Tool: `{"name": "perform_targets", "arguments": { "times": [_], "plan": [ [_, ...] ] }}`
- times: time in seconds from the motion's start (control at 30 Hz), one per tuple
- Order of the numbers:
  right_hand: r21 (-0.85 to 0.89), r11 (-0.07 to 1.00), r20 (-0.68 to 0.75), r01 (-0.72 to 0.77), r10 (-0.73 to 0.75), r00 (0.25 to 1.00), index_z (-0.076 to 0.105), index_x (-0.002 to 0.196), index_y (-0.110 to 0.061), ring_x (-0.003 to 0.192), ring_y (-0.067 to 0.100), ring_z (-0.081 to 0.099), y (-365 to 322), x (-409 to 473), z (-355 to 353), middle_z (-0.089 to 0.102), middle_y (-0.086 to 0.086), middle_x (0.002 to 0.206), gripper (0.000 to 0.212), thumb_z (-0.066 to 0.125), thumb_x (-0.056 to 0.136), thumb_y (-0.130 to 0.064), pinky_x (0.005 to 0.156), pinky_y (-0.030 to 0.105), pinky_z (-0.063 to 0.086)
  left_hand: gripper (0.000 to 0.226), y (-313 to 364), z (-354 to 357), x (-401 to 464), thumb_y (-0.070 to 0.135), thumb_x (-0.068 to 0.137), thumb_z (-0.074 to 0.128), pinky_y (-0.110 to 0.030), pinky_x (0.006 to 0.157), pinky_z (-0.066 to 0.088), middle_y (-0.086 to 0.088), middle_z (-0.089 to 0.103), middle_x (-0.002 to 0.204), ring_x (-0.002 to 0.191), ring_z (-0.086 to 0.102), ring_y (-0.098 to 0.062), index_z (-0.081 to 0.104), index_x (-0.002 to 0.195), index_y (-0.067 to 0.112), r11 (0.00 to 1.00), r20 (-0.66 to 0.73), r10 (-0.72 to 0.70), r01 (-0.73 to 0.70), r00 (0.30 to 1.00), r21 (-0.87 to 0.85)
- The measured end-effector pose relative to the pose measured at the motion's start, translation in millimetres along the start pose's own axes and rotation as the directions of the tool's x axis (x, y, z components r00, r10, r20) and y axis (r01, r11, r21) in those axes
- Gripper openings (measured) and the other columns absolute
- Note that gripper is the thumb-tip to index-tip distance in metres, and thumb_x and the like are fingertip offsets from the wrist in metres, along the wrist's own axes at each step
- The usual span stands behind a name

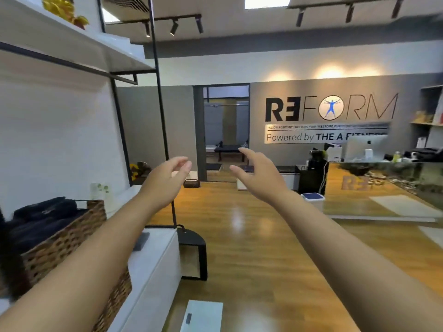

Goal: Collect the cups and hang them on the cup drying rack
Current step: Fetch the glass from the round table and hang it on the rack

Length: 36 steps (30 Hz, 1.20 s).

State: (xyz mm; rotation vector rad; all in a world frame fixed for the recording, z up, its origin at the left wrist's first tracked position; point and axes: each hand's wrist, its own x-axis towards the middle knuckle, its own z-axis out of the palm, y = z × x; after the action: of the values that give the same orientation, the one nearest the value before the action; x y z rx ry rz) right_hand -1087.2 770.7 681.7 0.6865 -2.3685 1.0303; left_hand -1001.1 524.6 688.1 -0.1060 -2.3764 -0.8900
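Observation:
Both my arms stretch forward at chest height over a wooden floor. My left hand [166, 178] hangs in the air with loosely curled fingers and holds nothing. My right hand [257, 174] is beside it, fingers relaxed and spread, also holding nothing. No cup and no cup drying rack can be seen in the head view.
A wicker basket [72, 236] with dark folded cloth sits on a white ledge [153, 267] at my left, under white shelves on a black frame [161, 121]. A black lantern [191, 252] stands on the floor. A glass-fronted wooden counter [374, 188] with a computer is at the right.

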Motion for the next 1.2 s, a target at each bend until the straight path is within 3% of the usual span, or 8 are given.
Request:
{"name": "perform_targets", "arguments": {
  "times": [0.2, 0.43, 0.57, 0.7, 0.9, 1.0, 1.1, 1.2],
  "plan": [
    [-0.075, 0.986, -0.068, -0.149, 0.144, 0.987, 0.04, 0.157, -0.033, 0.143, 0.026, 0.045, 106.8, 9.4, -53.2, 0.051, 0.004, 0.154, 0.071, 0.057, 0.096, -0.063, 0.114, 0.051, 0.043, 0.049, 32.6, 112.3, 66.3, 0.048, 0.107, 0.041, -0.03, 0.093, 0.038, 0.005, 0.056, 0.145, 0.119, 0.047, -0.005, 0.05, 0.149, 0.025, 0.995, 0.092, 0.06, -0.053, 0.994, -0.081],
    [-0.05, 0.959, -0.206, -0.278, 0.262, 0.943, 0.045, 0.156, -0.029, 0.138, 0.019, 0.049, 210.6, 20.6, -98.5, 0.055, 0.001, 0.15, 0.062, 0.054, 0.102, -0.056, 0.103, 0.034, 0.041, 0.048, 64.8, 237.9, 141.8, 0.048, 0.105, 0.045, -0.028, 0.096, 0.04, 0.009, 0.059, 0.136, 0.122, 0.053, -0.01, 0.052, 0.147, 0.026, 0.966, 0.186, 0.142, -0.096, 0.972, -0.238],
    [-0.032, 0.941, -0.294, -0.338, 0.315, 0.903, 0.047, 0.155, -0.031, 0.131, 0.013, 0.052, 270.3, 39.4, -115.1, 0.056, -0.004, 0.148, 0.06, 0.053, 0.101, -0.058, 0.102, 0.035, 0.051, 0.048, 72.6, 310.7, 198.0, 0.053, 0.104, 0.044, -0.036, 0.101, 0.046, 0.009, 0.062, 0.134, 0.124, 0.056, -0.012, 0.051, 0.146, 0.031, 0.943, 0.253, 0.221, -0.14, 0.942, -0.302],
    [-0.078, 0.894, -0.4, -0.442, 0.378, 0.835, 0.047, 0.155, -0.031, 0.134, 0.015, 0.052, 322.9, 56.7, -135.4, 0.056, -0.001, 0.149, 0.059, 0.052, 0.102, -0.057, 0.108, 0.047, 0.048, 0.047, 82.0, 388.7, 255.6, 0.049, 0.105, 0.045, -0.033, 0.099, 0.044, 0.005, 0.061, 0.137, 0.126, 0.055, -0.014, 0.051, 0.147, 0.03, 0.912, 0.29, 0.318, -0.208, 0.903, -0.354],
    [-0.098, 0.766, -0.573, -0.635, 0.479, 0.665, 0.047, 0.153, -0.034, 0.132, 0.021, 0.052, 390.1, 66.7, -172.1, 0.056, 0.002, 0.147, 0.057, 0.053, 0.101, -0.058, 0.101, 0.043, 0.05, 0.045, 114.9, 505.2, 332.1, 0.049, 0.105, 0.044, -0.042, 0.103, 0.047, 0.004, 0.061, 0.139, 0.128, 0.055, -0.018, 0.051, 0.145, 0.031, 0.825, 0.389, 0.516, -0.321, 0.764, -0.465],
    [-0.112, 0.68, -0.656, -0.724, 0.497, 0.568, 0.047, 0.153, -0.033, 0.135, 0.024, 0.052, 409.1, 55.7, -194.4, 0.056, 0.003, 0.148, 0.062, 0.051, 0.099, -0.062, 0.106, 0.05, 0.049, 0.046, 148.1, 556.6, 351.3, 0.053, 0.104, 0.042, -0.044, 0.101, 0.048, 0.004, 0.061, 0.137, 0.124, 0.056, -0.019, 0.052, 0.145, 0.033, 0.76, 0.429, 0.609, -0.335, 0.667, -0.557],
    [-0.124, 0.589, -0.725, -0.798, 0.496, 0.478, 0.046, 0.155, -0.032, 0.137, 0.023, 0.05, 422.5, 32.7, -222.9, 0.055, 0.002, 0.148, 0.065, 0.05, 0.098, -0.064, 0.108, 0.048, 0.047, 0.051, 192.8, 602.8, 351.2, 0.062, 0.1, 0.039, -0.046, 0.105, 0.042, 0.007, 0.062, 0.129, 0.124, 0.056, -0.02, 0.053, 0.142, 0.037, 0.681, 0.427, 0.702, -0.361, 0.57, -0.637],
    [-0.123, 0.495, -0.795, -0.86, 0.47, 0.384, 0.045, 0.155, -0.032, 0.138, 0.019, 0.05, 435.4, 1.3, -256.7, 0.055, -0.002, 0.151, 0.067, 0.048, 0.098, -0.067, 0.108, 0.045, 0.048, 0.039, 244.9, 645.2, 333.7, 0.046, 0.106, 0.045, -0.029, 0.091, 0.037, 0.011, 0.057, 0.122, 0.116, 0.053, -0.011, 0.055, 0.14, 0.031, 0.599, 0.413, 0.772, -0.337, 0.483, -0.727]
  ]
}}
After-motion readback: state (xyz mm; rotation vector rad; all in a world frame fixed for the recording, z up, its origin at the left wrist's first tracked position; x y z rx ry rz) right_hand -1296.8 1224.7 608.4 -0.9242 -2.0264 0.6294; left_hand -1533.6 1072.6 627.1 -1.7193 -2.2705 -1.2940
